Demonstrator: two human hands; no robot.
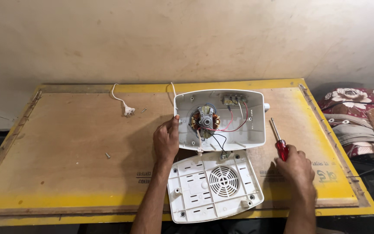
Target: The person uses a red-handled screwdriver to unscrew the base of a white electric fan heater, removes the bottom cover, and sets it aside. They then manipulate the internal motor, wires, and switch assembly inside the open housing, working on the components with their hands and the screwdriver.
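Left hand (166,139) grips left wall of open motor housing (252,130). Right hand (297,167) grasps red-handled screwdriver (278,141) near table's (66,143) right edge. Bare board lies left, past two loose screws (108,155).

Yellow-edged plywood worktop (66,143) set against a stained, plastered beige wall (187,39), with what appears to be folded floral bedding (353,97) at its right.

Open white housing (220,119) (motor exposed), red-handled screwdriver (278,141) just right.
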